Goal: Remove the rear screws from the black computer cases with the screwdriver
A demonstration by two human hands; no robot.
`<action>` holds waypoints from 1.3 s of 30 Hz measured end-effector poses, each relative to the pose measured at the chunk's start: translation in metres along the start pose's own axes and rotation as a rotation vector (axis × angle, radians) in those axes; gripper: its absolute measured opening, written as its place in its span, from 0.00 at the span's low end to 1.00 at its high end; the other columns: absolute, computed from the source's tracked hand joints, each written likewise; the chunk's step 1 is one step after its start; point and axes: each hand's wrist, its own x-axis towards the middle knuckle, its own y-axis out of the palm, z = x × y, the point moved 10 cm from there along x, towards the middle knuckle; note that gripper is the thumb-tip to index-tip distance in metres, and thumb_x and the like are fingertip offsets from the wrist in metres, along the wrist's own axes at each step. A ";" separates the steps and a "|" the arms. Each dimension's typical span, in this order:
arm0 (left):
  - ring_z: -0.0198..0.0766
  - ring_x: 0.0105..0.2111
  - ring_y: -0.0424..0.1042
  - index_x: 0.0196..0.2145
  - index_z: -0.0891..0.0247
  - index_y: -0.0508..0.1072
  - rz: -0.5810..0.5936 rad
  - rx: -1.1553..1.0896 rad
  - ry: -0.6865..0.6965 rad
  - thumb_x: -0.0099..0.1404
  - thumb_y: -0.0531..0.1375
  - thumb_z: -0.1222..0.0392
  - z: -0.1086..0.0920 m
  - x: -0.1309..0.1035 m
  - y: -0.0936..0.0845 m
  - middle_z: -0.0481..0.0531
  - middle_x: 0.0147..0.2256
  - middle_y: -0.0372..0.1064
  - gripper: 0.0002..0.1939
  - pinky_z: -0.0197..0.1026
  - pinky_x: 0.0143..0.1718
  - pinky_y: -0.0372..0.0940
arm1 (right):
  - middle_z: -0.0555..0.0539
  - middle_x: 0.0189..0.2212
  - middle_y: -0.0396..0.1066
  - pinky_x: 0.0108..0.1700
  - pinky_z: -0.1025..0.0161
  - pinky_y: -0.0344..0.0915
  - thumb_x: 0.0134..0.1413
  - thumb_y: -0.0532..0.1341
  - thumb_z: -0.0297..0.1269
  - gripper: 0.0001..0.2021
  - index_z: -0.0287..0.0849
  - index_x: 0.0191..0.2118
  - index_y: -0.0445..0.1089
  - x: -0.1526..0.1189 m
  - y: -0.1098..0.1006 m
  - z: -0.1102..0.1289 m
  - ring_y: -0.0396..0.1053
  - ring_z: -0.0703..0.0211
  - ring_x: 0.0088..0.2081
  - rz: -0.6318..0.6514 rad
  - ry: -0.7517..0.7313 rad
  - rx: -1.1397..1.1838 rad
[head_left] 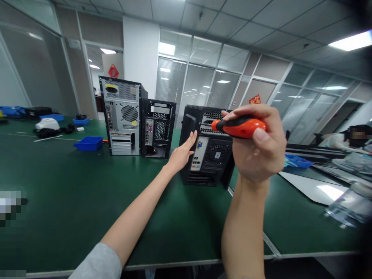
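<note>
Right hand [258, 151] is wrapped around an orange-and-black screwdriver [245, 128], pointed at the upper back of the black computer case [210, 149]. Case stands on the green tabletop [139, 221]. Left hand [183, 153] has fingers extended against the case edge, no grasp, probably steadying. Progress: looks mid-screw work; back still has its port plate. Tip hidden; can't tell which screws are done or left.
</note>
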 end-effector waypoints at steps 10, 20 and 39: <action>0.46 0.65 0.52 0.67 0.42 0.32 -0.011 -0.030 0.002 0.63 0.52 0.73 0.001 0.000 0.001 0.40 0.69 0.35 0.46 0.52 0.61 0.60 | 0.48 0.35 0.67 0.45 0.49 0.69 0.55 0.60 0.45 0.12 0.51 0.42 0.76 -0.001 -0.008 0.013 0.69 0.55 0.40 0.018 -0.063 -0.229; 0.46 0.65 0.51 0.68 0.44 0.32 -0.007 -0.040 0.019 0.63 0.52 0.73 0.001 0.001 0.002 0.40 0.69 0.34 0.45 0.53 0.62 0.59 | 0.49 0.34 0.67 0.41 0.50 0.70 0.52 0.64 0.43 0.10 0.50 0.41 0.75 -0.001 -0.002 0.018 0.70 0.54 0.39 0.038 -0.085 -0.231; 0.46 0.65 0.50 0.67 0.42 0.32 -0.003 -0.048 -0.003 0.64 0.52 0.72 0.003 0.001 0.003 0.39 0.69 0.34 0.45 0.54 0.62 0.58 | 0.50 0.35 0.66 0.42 0.52 0.72 0.49 0.66 0.40 0.09 0.49 0.39 0.73 -0.001 -0.014 0.012 0.70 0.57 0.38 -0.001 -0.066 -0.158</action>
